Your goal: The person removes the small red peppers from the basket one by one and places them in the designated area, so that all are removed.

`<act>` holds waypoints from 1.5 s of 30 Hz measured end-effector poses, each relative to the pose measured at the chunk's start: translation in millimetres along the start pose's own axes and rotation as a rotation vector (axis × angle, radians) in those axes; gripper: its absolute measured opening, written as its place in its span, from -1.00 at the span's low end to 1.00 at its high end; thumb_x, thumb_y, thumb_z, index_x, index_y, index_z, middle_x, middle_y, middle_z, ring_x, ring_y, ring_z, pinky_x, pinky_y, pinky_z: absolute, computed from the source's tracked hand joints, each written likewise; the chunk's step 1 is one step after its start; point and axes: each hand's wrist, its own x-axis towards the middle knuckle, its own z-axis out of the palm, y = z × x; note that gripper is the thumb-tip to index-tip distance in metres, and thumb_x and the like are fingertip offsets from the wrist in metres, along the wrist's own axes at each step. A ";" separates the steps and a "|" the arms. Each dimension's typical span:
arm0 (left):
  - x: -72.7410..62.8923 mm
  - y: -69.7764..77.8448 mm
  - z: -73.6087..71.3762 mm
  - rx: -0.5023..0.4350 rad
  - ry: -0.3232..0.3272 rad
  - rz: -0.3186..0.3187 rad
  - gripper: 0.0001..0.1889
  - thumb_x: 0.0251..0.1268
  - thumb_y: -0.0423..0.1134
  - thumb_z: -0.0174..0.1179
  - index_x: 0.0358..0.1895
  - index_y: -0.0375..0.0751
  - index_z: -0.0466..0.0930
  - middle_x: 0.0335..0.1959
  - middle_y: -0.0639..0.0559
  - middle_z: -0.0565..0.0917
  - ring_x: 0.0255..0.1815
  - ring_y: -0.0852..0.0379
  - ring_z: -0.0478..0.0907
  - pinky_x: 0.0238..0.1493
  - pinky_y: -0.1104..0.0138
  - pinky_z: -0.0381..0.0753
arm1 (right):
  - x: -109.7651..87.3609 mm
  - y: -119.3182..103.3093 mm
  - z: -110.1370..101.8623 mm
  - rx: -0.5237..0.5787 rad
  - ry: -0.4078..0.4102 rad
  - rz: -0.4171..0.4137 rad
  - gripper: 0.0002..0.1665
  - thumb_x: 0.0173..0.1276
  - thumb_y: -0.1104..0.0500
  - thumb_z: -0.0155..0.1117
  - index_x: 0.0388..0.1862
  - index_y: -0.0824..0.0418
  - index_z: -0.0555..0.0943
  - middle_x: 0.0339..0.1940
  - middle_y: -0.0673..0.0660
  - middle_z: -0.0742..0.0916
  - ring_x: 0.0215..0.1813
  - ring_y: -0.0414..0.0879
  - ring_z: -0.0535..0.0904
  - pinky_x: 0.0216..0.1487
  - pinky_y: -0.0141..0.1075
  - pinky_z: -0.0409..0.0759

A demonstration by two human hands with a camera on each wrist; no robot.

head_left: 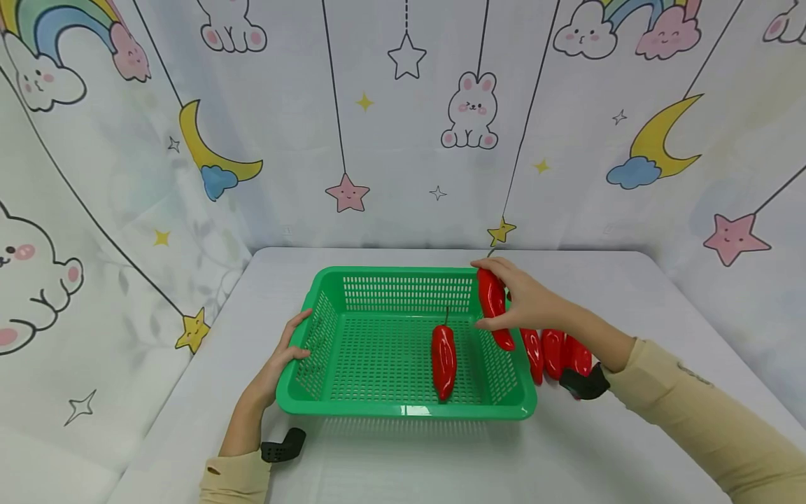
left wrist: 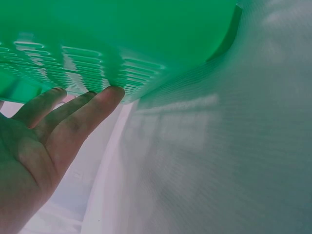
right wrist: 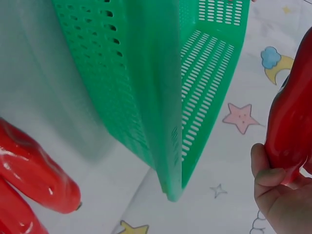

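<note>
My right hand (head_left: 532, 297) holds a glossy red chili pepper (head_left: 492, 297) over the right end of a green plastic basket (head_left: 390, 409). The pepper's thin stem points up and away from me, and in the right wrist view fingers curl around its narrow part. Inside the basket, another red pepper (head_left: 443, 360) lies lengthwise, right of the middle. My left hand (head_left: 273, 367) grips the basket's left side, thumb over the rim. Its fingers (left wrist: 83, 117) rest against the slotted outer wall in the left wrist view.
Several red peppers (head_left: 553, 353) lie on the white-covered table right of the basket, partly hidden by my right arm. Black wrist devices (head_left: 283, 446) sit on both wrists. A cloth with printed stars, moons and rabbits (head_left: 469, 115) hangs behind the table.
</note>
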 end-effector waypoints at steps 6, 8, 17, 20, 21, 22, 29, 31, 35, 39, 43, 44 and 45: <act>-0.1 -0.1 0.4 0.005 0.004 0.000 -0.25 0.12 -0.30 -0.20 0.44 0.07 -0.19 0.44 -0.13 -0.26 0.34 -0.19 -0.10 0.06 0.07 0.18 | -6.5 6.6 -6.7 -0.026 0.025 0.001 0.06 -0.12 0.04 0.49 0.35 0.16 0.17 0.18 0.19 0.37 0.01 0.01 0.38 -0.23 -0.23 0.54; -0.2 0.1 0.7 0.002 0.002 -0.001 -0.25 0.13 -0.30 -0.20 0.44 0.07 -0.19 0.44 -0.13 -0.26 0.34 -0.19 -0.10 0.06 0.07 0.18 | -9.2 9.1 -8.9 -0.034 0.030 0.005 0.05 -0.12 0.04 0.48 0.35 0.16 0.17 0.17 0.18 0.37 0.00 0.01 0.38 -0.25 -0.24 0.53; 0.3 0.9 0.9 -0.001 -0.002 0.004 -0.25 0.12 -0.32 -0.20 0.44 0.06 -0.19 0.44 -0.13 -0.25 0.34 -0.17 -0.10 0.07 0.08 0.16 | -24.7 18.5 -19.2 -0.055 0.047 0.048 0.08 -0.12 0.02 0.48 0.36 0.19 0.15 0.20 0.24 0.35 0.03 0.06 0.37 -0.21 -0.13 0.55; 0.6 1.0 0.8 -0.003 -0.002 0.005 -0.25 0.11 -0.32 -0.20 0.44 0.05 -0.19 0.44 -0.13 -0.25 0.34 -0.17 -0.09 0.07 0.09 0.16 | -29.4 20.8 -22.7 -0.061 0.058 0.054 0.06 -0.11 0.04 0.48 0.36 0.19 0.16 0.18 0.24 0.36 0.03 0.06 0.36 -0.22 -0.13 0.55; 0.6 0.9 0.8 -0.001 -0.001 0.006 -0.25 0.11 -0.32 -0.20 0.44 0.05 -0.19 0.44 -0.12 -0.25 0.34 -0.17 -0.09 0.07 0.09 0.16 | -30.8 21.9 -23.8 -0.062 0.061 0.053 0.06 -0.11 0.04 0.48 0.36 0.19 0.16 0.18 0.23 0.37 0.02 0.06 0.36 -0.22 -0.13 0.54; 0.5 0.7 0.9 0.002 0.000 0.006 -0.25 0.12 -0.32 -0.20 0.44 0.05 -0.19 0.44 -0.12 -0.25 0.34 -0.17 -0.09 0.06 0.09 0.17 | -32.1 23.1 -24.7 -0.064 0.064 0.051 0.05 -0.10 0.05 0.47 0.35 0.19 0.16 0.17 0.23 0.37 0.01 0.06 0.37 -0.22 -0.15 0.54; 0.3 -0.1 1.4 -0.006 -0.006 0.005 -0.25 0.12 -0.32 -0.21 0.45 0.06 -0.19 0.44 -0.12 -0.26 0.34 -0.18 -0.10 0.07 0.08 0.16 | -42.8 31.5 -32.4 -0.067 0.086 0.064 0.06 -0.11 0.10 0.48 0.36 0.21 0.15 0.15 0.23 0.37 0.02 0.05 0.35 -0.25 -0.17 0.54; 0.4 0.0 1.3 -0.009 -0.006 0.005 -0.25 0.12 -0.32 -0.21 0.44 0.06 -0.19 0.44 -0.12 -0.25 0.34 -0.17 -0.10 0.07 0.08 0.16 | -45.6 33.0 -35.4 -0.071 0.097 0.067 0.07 -0.13 0.12 0.49 0.36 0.22 0.14 0.14 0.23 0.38 0.02 0.05 0.34 -0.26 -0.20 0.54; 0.5 -0.1 1.1 -0.008 -0.004 0.007 -0.25 0.11 -0.32 -0.21 0.44 0.06 -0.19 0.44 -0.12 -0.25 0.34 -0.17 -0.10 0.08 0.08 0.16 | -51.1 35.4 -41.8 -0.071 0.119 0.068 0.08 -0.15 0.15 0.50 0.35 0.24 0.14 0.11 0.23 0.39 0.02 0.07 0.33 -0.29 -0.28 0.54; 0.3 -0.2 1.1 -0.003 -0.003 0.007 -0.24 0.11 -0.32 -0.20 0.45 0.05 -0.20 0.44 -0.12 -0.26 0.34 -0.18 -0.10 0.08 0.08 0.15 | -56.4 40.0 -46.6 -0.078 0.135 0.070 0.07 -0.14 0.17 0.49 0.35 0.25 0.14 0.09 0.23 0.39 -0.02 0.06 0.33 -0.33 -0.34 0.53; 0.5 -0.2 1.0 0.005 0.003 0.009 -0.24 0.11 -0.31 -0.20 0.45 0.05 -0.19 0.44 -0.11 -0.27 0.35 -0.18 -0.12 0.09 0.04 0.12 | -61.1 43.5 -50.5 -0.086 0.141 0.079 0.09 -0.16 0.18 0.50 0.36 0.26 0.14 0.09 0.24 0.38 -0.03 0.05 0.32 -0.35 -0.36 0.52; 0.5 -0.3 0.9 0.008 0.005 0.010 -0.24 0.11 -0.32 -0.20 0.45 0.05 -0.19 0.44 -0.10 -0.27 0.35 -0.18 -0.12 0.10 0.03 0.11 | -62.4 44.1 -51.3 -0.087 0.140 0.085 0.09 -0.16 0.18 0.50 0.36 0.25 0.14 0.09 0.24 0.38 -0.02 0.05 0.31 -0.35 -0.36 0.52; 0.6 -0.3 0.9 0.011 0.007 0.012 -0.25 0.11 -0.32 -0.21 0.45 0.04 -0.19 0.44 -0.10 -0.28 0.36 -0.18 -0.13 0.11 0.02 0.10 | -64.0 45.2 -52.1 -0.091 0.141 0.088 0.10 -0.17 0.18 0.50 0.36 0.25 0.13 0.10 0.25 0.37 -0.01 0.06 0.31 -0.36 -0.37 0.51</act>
